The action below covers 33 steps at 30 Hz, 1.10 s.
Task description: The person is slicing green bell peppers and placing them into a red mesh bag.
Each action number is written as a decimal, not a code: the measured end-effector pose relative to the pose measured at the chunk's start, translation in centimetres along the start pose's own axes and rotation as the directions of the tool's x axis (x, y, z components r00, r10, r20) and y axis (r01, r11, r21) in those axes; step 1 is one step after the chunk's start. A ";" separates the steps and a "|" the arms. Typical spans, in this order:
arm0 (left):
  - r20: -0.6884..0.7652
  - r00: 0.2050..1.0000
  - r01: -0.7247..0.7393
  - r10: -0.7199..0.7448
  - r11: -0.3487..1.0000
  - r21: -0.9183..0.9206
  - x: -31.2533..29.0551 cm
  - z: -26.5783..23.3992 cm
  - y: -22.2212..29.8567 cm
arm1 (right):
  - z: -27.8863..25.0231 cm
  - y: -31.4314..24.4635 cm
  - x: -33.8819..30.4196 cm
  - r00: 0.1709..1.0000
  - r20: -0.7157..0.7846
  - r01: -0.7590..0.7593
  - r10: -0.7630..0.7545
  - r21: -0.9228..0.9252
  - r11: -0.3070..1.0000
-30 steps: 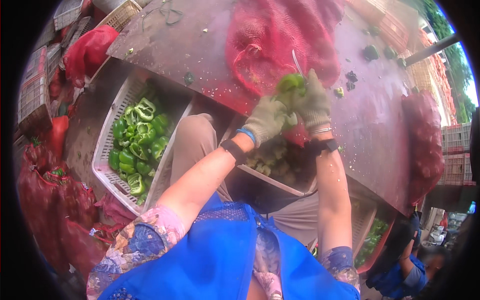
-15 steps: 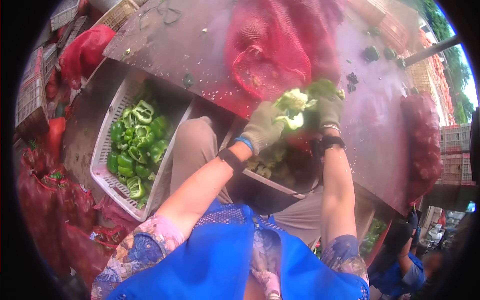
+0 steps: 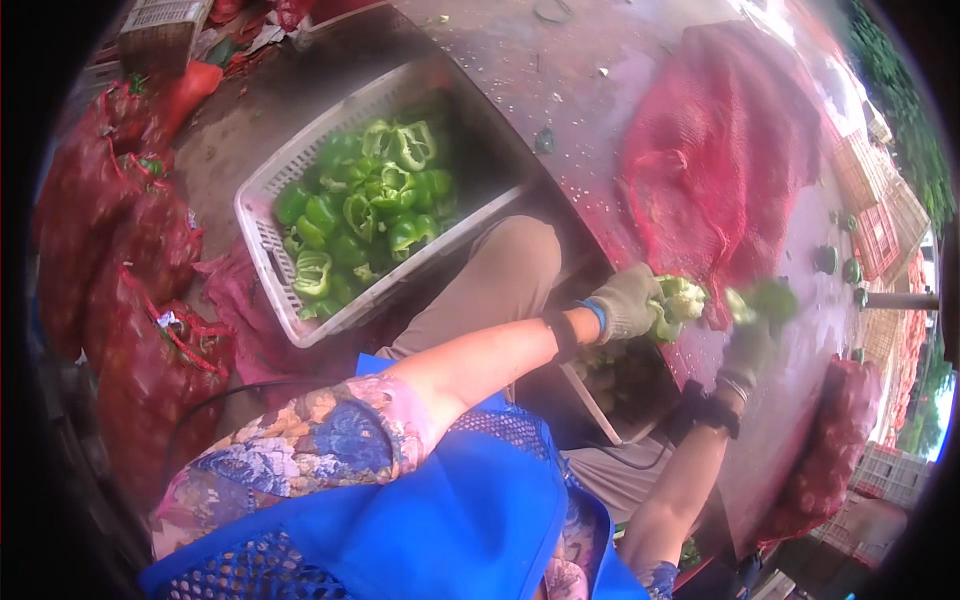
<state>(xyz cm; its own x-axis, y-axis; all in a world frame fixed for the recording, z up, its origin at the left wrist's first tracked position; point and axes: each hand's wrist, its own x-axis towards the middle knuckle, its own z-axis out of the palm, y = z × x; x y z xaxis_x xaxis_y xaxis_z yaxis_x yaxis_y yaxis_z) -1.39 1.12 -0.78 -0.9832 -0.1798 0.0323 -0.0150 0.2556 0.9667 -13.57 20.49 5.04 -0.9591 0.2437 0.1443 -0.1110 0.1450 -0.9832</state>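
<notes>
My left hand (image 3: 630, 303), in a beige knit glove, is closed on a pale green pepper core (image 3: 682, 300) with ragged flesh and seeds. To its right, my gloved right hand (image 3: 750, 352) is closed on a green bell pepper (image 3: 772, 302), blurred by motion. A small gap separates the two pieces. Both hands are over the near edge of the table, just in front of a red mesh sack (image 3: 715, 160). Beneath my left hand, a bin holds pale pepper scraps (image 3: 605, 368), partly hidden by the arm.
Left of my knee, a white plastic crate (image 3: 256, 255) holds several opened green peppers (image 3: 360, 215). Full red mesh sacks (image 3: 150, 370) crowd the far left. Another filled sack (image 3: 825, 450) leans at the table's right side. Several whole peppers (image 3: 852, 270) lie by stacked crates (image 3: 870, 215).
The view has turned left, so the crate and sack appear further right. My hands have drawn apart, with the core in the left and the pepper in the right.
</notes>
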 end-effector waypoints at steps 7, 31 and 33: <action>0.309 0.947 0.310 -0.086 0.496 -0.811 0.8 -0.3 -0.1 | 17.0 -9.6 -8.6 0.826 0.558 0.193 -0.080 -0.146 0.970; 0.367 0.885 0.439 -0.288 0.780 -0.447 1.2 -0.2 1.2 | 2.5 -2.5 -10.7 0.839 0.500 -0.311 0.215 0.117 0.943; 0.350 0.896 0.411 -0.273 0.810 -0.419 1.4 0.1 0.7 | 2.4 -2.2 -10.5 0.870 0.480 -0.154 0.114 0.044 0.987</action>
<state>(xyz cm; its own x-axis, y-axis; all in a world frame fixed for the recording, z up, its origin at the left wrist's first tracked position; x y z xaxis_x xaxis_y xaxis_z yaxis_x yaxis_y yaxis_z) -2.77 1.10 -0.10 -0.9405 0.1013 -0.3243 -0.3397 -0.2653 0.9024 -3.85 15.33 5.38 -0.9720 -0.2316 -0.0405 0.0265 0.0634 -0.9976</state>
